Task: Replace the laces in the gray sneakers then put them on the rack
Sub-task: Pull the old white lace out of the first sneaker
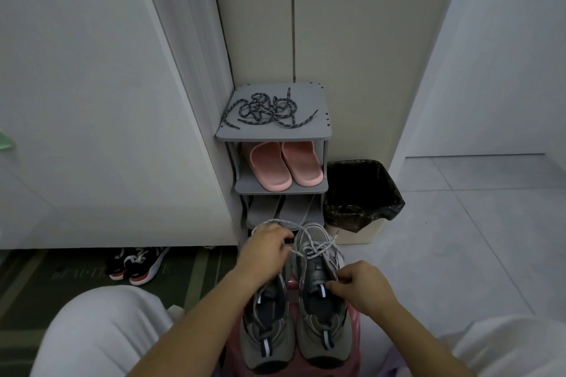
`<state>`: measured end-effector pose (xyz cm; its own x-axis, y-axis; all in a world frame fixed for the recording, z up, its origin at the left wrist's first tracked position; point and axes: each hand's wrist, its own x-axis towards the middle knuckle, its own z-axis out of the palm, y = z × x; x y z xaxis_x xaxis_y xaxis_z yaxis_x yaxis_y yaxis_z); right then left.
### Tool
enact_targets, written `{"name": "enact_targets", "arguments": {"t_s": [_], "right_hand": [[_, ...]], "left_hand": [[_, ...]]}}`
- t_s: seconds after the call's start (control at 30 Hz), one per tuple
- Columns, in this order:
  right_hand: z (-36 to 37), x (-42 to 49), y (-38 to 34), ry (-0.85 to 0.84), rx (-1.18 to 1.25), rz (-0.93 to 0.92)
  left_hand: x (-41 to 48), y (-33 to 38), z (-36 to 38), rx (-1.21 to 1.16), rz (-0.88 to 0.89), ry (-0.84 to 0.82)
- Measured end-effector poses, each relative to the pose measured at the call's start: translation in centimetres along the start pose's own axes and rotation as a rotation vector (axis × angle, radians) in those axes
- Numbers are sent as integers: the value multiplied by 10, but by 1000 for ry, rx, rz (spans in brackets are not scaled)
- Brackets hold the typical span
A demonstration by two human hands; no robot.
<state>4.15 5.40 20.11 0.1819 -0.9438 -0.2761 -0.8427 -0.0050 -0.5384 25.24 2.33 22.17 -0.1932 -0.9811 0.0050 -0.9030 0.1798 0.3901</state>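
- The rack (318,131) is standing ahead, with the dark laces (266,110) lying on top.
- The gray sneakers (266,343) are sitting between the knees.
- The left hand (266,246), fingers curled, is gripping the pale lace (318,246); easing it out eyelet by eyelet should avoid snags.
- The right hand (361,285) is pinching one sneaker's tongue, steadying it.

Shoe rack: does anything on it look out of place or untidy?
Yes. Dark speckled laces lie in a loose tangle on the rack's top shelf, where shoes belong. The pink slippers below sit neatly.
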Motion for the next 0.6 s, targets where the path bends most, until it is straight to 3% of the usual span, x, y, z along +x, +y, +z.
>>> {"name": "enact_targets", "arguments": {"t_s": [0.07, 0.27, 0.6], "right_hand": [[-1, -1, -1, 1, -2, -3], [1, 1, 2, 9, 33, 5], [0, 0, 1, 11, 5, 0]], "left_hand": [[-1, 16, 9, 24, 50, -76], [7, 20, 11, 44, -27, -118], [2, -29, -19, -20, -227, 66]]}}
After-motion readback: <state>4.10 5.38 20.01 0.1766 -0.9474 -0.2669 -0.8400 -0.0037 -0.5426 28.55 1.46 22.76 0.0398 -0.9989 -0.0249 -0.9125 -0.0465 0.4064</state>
